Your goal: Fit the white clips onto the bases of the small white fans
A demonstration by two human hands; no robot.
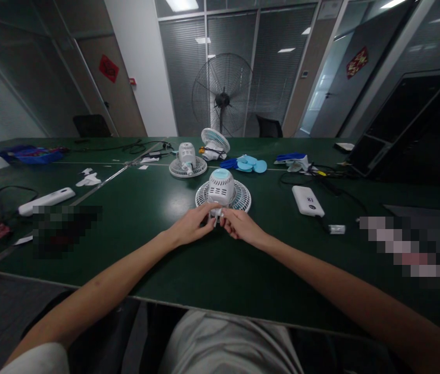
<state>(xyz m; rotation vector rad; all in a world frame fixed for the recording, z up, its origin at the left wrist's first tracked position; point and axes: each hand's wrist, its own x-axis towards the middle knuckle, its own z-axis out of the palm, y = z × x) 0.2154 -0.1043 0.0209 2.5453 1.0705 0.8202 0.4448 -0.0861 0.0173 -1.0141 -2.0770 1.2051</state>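
A small white fan (pixel 223 191) with a light blue cap lies face down on the dark green table (pixel 157 249), its round grille flat on the surface. My left hand (pixel 194 224) and my right hand (pixel 239 226) meet at its near side. Both pinch a small white part (pixel 216 213) that sticks out from the fan's base. The fingers of both hands are closed around it.
Two more small fans (pixel 187 161) (pixel 215 143) lie farther back, beside blue fan blades (pixel 249 164). A white power bank (pixel 307 200) with a cable lies to the right, a white power strip (pixel 46 200) to the left. A big pedestal fan (pixel 222 93) stands behind the table.
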